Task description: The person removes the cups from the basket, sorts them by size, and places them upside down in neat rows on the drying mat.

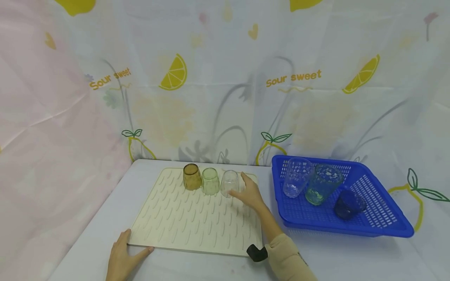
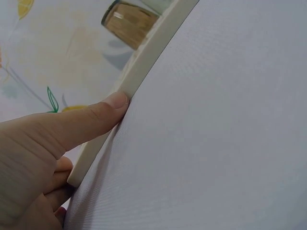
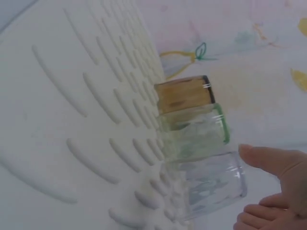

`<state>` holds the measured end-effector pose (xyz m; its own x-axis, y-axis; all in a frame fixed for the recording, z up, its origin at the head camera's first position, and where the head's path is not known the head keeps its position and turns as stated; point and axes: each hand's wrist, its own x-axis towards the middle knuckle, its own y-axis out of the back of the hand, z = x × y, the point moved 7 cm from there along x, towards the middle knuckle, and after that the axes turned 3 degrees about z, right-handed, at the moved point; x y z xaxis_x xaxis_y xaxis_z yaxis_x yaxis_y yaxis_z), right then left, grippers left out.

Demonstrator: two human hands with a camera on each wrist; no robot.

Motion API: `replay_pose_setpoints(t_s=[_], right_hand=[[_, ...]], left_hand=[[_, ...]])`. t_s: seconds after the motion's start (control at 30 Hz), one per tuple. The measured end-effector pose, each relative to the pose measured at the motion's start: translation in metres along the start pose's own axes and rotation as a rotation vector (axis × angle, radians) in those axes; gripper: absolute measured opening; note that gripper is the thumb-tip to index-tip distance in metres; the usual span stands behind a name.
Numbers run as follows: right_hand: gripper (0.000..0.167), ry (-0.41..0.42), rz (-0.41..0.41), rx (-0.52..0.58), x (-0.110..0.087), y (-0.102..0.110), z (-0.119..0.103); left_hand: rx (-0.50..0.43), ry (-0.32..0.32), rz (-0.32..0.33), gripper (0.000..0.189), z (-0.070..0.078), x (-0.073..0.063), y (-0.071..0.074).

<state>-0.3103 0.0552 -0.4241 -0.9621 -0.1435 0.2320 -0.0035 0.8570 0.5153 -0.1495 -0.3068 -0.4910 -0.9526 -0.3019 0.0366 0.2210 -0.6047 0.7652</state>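
Note:
Three small tumblers stand mouth down in a row along the far edge of a cream ribbed drying mat (image 1: 197,226): an amber glass (image 1: 191,177), a pale green glass (image 1: 210,182) and a clear glass (image 1: 230,177). My right hand (image 1: 250,194) is spread around the clear glass's right side, thumb in front and forefinger stretched past it. In the right wrist view, the thumb (image 3: 268,158) sits just off its upper end. My left hand (image 1: 123,257) rests at the mat's near left corner, with the thumb (image 2: 103,115) straight against the front edge and the other fingers at the side.
Right of the mat is a blue plastic basket (image 1: 351,230). It holds a tall clear glass (image 1: 297,177), a green-tinted glass (image 1: 323,183) and a short dark blue glass (image 1: 349,205). A printed cloth wall (image 1: 211,109) rises behind the table. A black bent piece (image 1: 257,253) sits by the right sleeve.

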Motion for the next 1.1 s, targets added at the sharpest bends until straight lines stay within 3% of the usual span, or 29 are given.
replay_pose_setpoints(t_s=[0.23, 0.47, 0.57, 1.1], right_hand=[[0.072, 0.051, 0.004, 0.05, -0.016, 0.025, -0.02], [0.068, 0.06, -0.06, 0.21, -0.035, 0.049, -0.026], [0.067, 0.054, -0.066, 0.228, -0.043, 0.061, -0.024], [0.058, 0.025, 0.031, 0.126, -0.072, 0.125, 0.0]], left_hand=[[0.009, 0.055, -0.08, 0.11, -0.001, 0.002, -0.002], [0.007, 0.042, -0.063, 0.109, 0.0, 0.002, -0.002], [0.004, 0.034, -0.052, 0.108, 0.001, 0.001, -0.001], [-0.019, 0.034, -0.058, 0.108, -0.001, 0.002, -0.002]])
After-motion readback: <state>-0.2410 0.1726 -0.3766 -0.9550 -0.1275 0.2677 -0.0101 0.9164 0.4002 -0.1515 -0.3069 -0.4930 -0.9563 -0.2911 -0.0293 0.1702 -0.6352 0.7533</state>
